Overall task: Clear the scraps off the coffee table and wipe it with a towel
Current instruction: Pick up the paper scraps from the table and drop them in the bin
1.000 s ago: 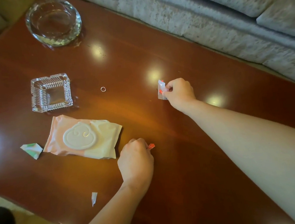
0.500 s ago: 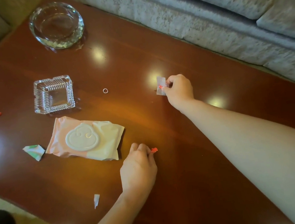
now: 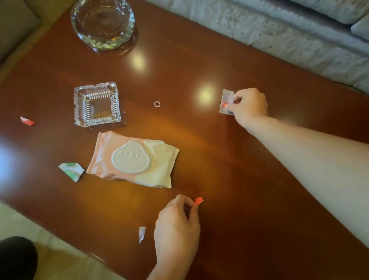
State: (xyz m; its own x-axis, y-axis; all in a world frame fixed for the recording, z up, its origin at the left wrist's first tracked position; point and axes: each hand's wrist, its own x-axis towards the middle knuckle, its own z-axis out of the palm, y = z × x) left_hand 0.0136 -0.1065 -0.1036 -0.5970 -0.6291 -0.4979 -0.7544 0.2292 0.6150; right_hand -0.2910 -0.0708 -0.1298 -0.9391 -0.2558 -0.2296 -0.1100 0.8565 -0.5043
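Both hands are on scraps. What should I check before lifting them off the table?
1. Left hand pinches red scrap: ok.
2. Right hand pinches silvery wrapper piece: ok.
3. Both pieces off the coffee table: cannot tell.
4. Other scraps cleared: not ok; white scrap, green-and-white scrap and red-and-white scrap lie there.
5. Towel in view: not ok; only a wet-wipe pack.

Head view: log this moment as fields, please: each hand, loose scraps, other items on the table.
left hand: pinches orange scrap
right hand: pinches silver wrapper
loose scraps on table: red scrap, green scrap, white scrap
other items: wipes pack, square ashtray, round bowl, ring
towel: none in view
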